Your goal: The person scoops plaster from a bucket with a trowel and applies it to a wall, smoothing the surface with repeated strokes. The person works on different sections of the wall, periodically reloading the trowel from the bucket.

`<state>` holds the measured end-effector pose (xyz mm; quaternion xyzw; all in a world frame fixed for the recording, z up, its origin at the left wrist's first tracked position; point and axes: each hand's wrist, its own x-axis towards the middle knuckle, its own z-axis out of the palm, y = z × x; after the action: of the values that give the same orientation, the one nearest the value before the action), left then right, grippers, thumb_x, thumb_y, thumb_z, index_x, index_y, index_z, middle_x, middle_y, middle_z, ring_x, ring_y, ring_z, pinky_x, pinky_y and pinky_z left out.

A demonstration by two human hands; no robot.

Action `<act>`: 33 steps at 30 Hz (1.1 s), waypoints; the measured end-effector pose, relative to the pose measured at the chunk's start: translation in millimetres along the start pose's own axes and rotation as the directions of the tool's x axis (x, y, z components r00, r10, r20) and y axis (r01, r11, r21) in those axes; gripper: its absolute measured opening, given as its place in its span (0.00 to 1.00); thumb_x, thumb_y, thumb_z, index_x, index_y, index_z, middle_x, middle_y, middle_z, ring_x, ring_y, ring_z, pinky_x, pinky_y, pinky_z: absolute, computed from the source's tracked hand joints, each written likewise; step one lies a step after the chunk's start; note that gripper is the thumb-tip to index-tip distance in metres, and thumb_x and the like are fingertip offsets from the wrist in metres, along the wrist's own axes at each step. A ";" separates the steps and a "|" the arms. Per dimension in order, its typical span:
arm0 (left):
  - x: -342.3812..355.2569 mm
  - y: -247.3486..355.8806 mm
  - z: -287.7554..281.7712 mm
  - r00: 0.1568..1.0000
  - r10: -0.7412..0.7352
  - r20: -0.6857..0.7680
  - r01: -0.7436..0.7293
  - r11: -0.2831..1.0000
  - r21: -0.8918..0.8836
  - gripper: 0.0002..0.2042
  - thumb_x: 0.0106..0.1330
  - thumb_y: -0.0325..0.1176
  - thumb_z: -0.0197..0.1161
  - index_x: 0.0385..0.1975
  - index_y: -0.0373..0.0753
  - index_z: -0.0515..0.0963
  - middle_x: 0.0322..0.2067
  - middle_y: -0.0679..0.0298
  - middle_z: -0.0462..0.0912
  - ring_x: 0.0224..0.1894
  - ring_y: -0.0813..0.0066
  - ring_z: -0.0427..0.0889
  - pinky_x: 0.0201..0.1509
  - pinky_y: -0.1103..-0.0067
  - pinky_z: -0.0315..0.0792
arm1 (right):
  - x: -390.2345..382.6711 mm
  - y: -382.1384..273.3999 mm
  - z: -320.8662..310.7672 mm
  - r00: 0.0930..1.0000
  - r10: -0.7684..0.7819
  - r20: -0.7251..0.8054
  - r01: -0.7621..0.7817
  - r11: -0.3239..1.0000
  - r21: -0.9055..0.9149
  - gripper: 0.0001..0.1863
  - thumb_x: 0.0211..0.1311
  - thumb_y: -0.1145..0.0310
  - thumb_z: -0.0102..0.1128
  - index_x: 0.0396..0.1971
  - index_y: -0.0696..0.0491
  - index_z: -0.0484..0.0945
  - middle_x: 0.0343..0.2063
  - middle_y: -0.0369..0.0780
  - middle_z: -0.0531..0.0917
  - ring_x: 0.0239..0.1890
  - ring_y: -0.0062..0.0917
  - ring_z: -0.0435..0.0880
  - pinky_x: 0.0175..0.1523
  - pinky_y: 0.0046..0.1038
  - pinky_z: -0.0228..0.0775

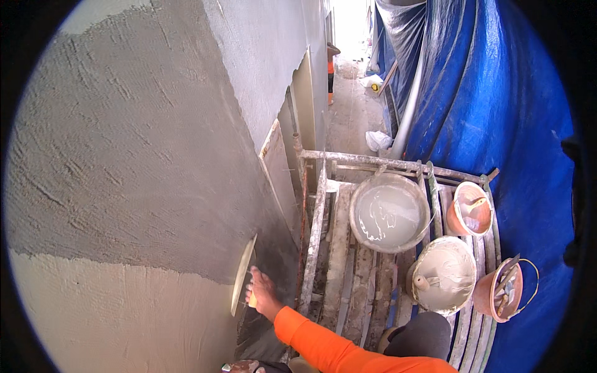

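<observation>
My right hand (262,292), in an orange sleeve, is closed round the yellow handle of a pale plastering float (243,275). Its long blade stands upright against the wall (124,186), whose surface shows darker grey render above a paler band. At the bottom edge, a plaster-spotted shape (239,367) may be my left hand; its fingers cannot be made out. Right of my hand, on slatted scaffolding (339,248), sit a wide basin of grey liquid (388,211), a bucket of pale paste with a tool (448,273) and two smaller orange buckets (469,217) (497,292).
A scaffold rail (367,158) crosses ahead. Blue tarpaulin (497,93) hangs along the right. A narrow passage (348,112) runs beyond, with a white bag (377,140) on its floor and another person (331,68) partly visible beside the left wall.
</observation>
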<state>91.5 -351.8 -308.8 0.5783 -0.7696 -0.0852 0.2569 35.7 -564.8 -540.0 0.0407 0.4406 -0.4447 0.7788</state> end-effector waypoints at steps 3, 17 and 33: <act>-6.7 -4.6 4.2 0.999 0.034 -0.003 -0.034 0.999 0.027 0.05 0.68 0.31 0.68 0.39 0.39 0.86 0.33 0.55 0.87 0.29 0.51 0.85 0.35 0.63 0.78 | -22.4 -33.8 36.2 0.996 -0.085 0.016 0.086 0.996 -0.037 0.25 0.68 0.40 0.69 0.35 0.45 0.69 0.20 0.32 0.71 0.16 0.22 0.72 0.21 0.32 0.71; -3.7 5.7 16.8 0.999 -0.011 -0.048 0.009 0.999 -0.039 0.08 0.57 0.29 0.72 0.36 0.36 0.87 0.27 0.53 0.87 0.27 0.54 0.88 0.32 0.67 0.79 | -205.9 -111.0 210.8 0.194 -0.774 0.602 0.975 0.219 -0.033 0.16 0.77 0.61 0.63 0.32 0.56 0.71 0.18 0.34 0.78 0.17 0.18 0.76 0.20 0.28 0.68; -12.8 -9.2 15.8 0.994 -0.095 0.045 0.092 0.994 0.066 0.09 0.60 0.29 0.73 0.39 0.35 0.87 0.31 0.55 0.88 0.27 0.56 0.88 0.30 0.69 0.79 | -96.4 -110.2 30.0 0.752 -0.486 0.445 0.557 0.830 -0.033 0.16 0.70 0.52 0.71 0.32 0.46 0.75 0.19 0.29 0.73 0.17 0.15 0.75 0.19 0.25 0.68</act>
<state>94.0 -345.4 -330.0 0.6194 -0.7501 -0.0863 0.2153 -45.8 -581.4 -415.9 -0.2445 0.2920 -0.6049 0.6993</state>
